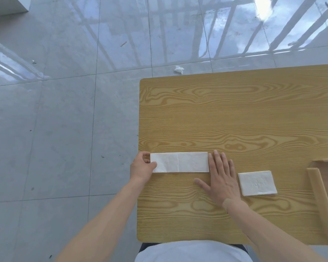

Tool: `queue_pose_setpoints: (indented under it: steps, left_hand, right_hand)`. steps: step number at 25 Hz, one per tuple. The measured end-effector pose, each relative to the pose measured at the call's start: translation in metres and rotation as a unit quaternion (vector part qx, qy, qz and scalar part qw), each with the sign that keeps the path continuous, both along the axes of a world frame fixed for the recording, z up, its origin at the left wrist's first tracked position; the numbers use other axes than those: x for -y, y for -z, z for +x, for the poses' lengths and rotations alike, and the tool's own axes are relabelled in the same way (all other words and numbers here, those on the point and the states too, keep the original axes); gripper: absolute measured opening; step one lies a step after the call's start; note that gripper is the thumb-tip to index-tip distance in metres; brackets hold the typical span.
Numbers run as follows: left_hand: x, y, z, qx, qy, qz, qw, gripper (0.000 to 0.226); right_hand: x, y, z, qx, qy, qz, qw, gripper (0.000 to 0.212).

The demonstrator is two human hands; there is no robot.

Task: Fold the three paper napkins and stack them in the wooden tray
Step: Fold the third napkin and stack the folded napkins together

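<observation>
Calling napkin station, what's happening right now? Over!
Left hand pinches the long napkin strip's left end; right hand flat at its right end. Small folded napkin waits beside the wooden tray. Nothing in the way.

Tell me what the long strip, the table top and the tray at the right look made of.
Long strip: thin white paper tissue, matte, with soft fold creases. Table top: probably printed wood-grain laminate, since the bold grain looks smooth and even, though solid wood is possible. Tray: pale, plain wood or board, matte, only partly in view.
</observation>
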State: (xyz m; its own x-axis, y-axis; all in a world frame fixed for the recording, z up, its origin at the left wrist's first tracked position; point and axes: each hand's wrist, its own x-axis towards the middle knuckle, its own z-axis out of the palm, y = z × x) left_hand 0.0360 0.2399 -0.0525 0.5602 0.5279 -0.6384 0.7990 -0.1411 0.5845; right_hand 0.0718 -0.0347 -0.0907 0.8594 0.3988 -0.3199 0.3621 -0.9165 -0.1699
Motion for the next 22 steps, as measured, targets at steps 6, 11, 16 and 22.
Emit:
queue_pose_setpoints:
  steps: [6,11,16,22]
  left_hand:
    - [-0.008,-0.008,0.001,0.004,-0.022,-0.020,1.000,0.010]
    - [0.001,-0.029,0.014,0.048,0.008,-0.015,0.999,0.006]
    - [0.039,-0.042,0.029,0.088,0.079,-0.013,0.993,0.011]
    - [0.093,-0.034,0.039,0.112,0.148,-0.017,0.982,0.013]
  right_hand:
    - [-0.002,0.010,-0.005,0.005,0.018,-0.002,1.000,0.100]
    - [-0.001,0.014,-0.006,0.010,0.028,0.011,1.000,0.101]
    - [-0.001,0.014,-0.006,0.013,0.035,0.020,0.999,0.100]
    - [0.001,0.015,-0.006,0.011,0.041,0.025,0.999,0.100]
